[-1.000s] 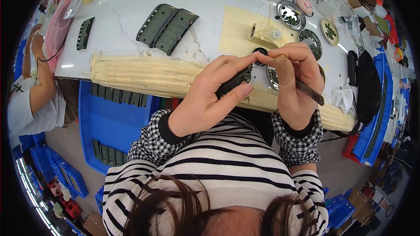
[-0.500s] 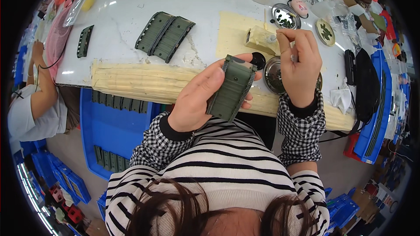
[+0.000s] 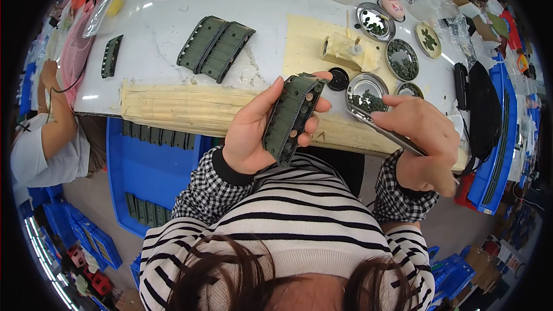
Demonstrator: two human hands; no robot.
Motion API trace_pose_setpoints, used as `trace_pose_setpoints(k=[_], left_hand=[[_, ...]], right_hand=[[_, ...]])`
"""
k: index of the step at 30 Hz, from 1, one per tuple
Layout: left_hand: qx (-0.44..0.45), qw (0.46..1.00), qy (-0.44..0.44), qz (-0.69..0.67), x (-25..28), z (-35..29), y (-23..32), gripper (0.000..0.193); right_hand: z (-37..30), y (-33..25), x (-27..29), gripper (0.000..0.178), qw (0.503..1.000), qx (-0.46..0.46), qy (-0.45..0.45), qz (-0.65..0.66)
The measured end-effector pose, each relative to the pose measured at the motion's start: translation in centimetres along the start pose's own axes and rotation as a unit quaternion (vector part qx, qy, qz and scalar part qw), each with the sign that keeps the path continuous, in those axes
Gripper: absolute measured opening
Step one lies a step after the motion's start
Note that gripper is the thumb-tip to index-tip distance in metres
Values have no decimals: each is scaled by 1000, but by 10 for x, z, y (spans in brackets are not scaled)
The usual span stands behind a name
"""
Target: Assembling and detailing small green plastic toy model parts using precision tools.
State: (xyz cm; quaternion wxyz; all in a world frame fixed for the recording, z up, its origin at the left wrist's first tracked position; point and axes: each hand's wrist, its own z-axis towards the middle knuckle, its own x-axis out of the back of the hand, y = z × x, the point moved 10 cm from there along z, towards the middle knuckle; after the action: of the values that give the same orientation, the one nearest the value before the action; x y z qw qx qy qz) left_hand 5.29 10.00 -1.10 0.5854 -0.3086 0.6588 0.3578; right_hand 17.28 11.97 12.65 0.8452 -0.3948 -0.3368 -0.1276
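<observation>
My left hand [image 3: 245, 135] is closed round a dark green ribbed part [image 3: 282, 118], tilted so its narrow side with round discs shows. In my right hand [image 3: 429, 132] is a pair of metal tweezers [image 3: 408, 144], its tips at the near rim of a round metal dish [image 3: 366, 80] of small green pieces. Whether the tips grip a piece is too small to tell. A yellowish block [image 3: 340, 50] with a white nozzle stands beyond the dish, and a black round lid [image 3: 338, 79] lies beside it.
More metal dishes [image 3: 401, 46] of small green pieces stand to the right, with a black pouch [image 3: 484, 109]. Ribbed green parts [image 3: 216, 49] lie on the white table [image 3: 150, 40]. A blue bin [image 3: 152, 167] sits below its edge. Another person's arm [image 3: 55, 121] is at left.
My right hand has dropped from the yellowish block to the near dish, and the tweezers now show. My left hand has turned the green part so its disc side faces up.
</observation>
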Motion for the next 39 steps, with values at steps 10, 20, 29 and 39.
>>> trace_pose_setpoints(k=[10, 20, 29, 39], left_hand=[[8, 1000, 3, -20, -4, -2, -3, 58], [4, 1000, 30, -6, -3, -2, -4, 59], [-8, 999, 40, 8, 0, -1, -3, 60], [-1, 1000, 4, -3, 0, -1, -3, 57]], right_hand=[[7, 1, -10, 32, 997, 12, -14, 71], [8, 0, -12, 26, 998, 24, -9, 49], [8, -5, -15, 23, 998, 54, -13, 37], [7, -12, -15, 25, 996, 87, 0, 24]])
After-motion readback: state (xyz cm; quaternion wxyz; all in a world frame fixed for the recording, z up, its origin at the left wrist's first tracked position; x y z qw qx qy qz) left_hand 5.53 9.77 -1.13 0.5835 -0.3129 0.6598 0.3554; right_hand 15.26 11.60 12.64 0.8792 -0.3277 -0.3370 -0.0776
